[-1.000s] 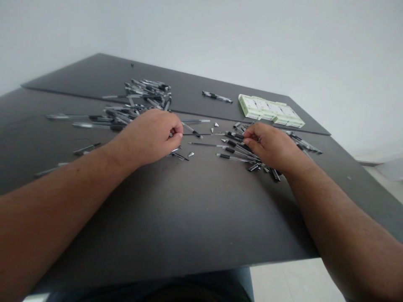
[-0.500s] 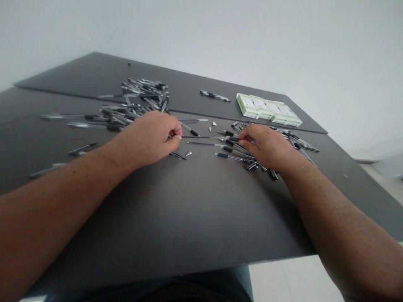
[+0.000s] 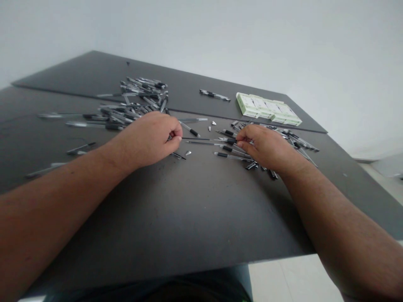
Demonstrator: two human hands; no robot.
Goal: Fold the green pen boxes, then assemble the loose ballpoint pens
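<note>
My left hand [image 3: 154, 137] is closed in a pinch on a thin dark pen refill [image 3: 197, 139], which points right. My right hand [image 3: 264, 144] pinches a pen barrel [image 3: 231, 141] with a black grip, its front end facing the refill. The refill's tip and the barrel's end are close together; whether they touch I cannot tell. Another refill [image 3: 201, 143] lies just below on the table. Loose pen barrels [image 3: 233, 157] are spread under and around my right hand. Small silver cone tips [image 3: 188, 153] lie between my hands.
A large heap of pens [image 3: 143, 89] lies behind and left of my left hand. One pen [image 3: 214, 95] sits alone at the back, beside green and white boxes [image 3: 267, 109]. The dark table [image 3: 176, 218] has a raised seam across its rear.
My right hand has moved slightly left with the pen barrel, bringing it nearer to the refill. My left hand has hardly moved.
</note>
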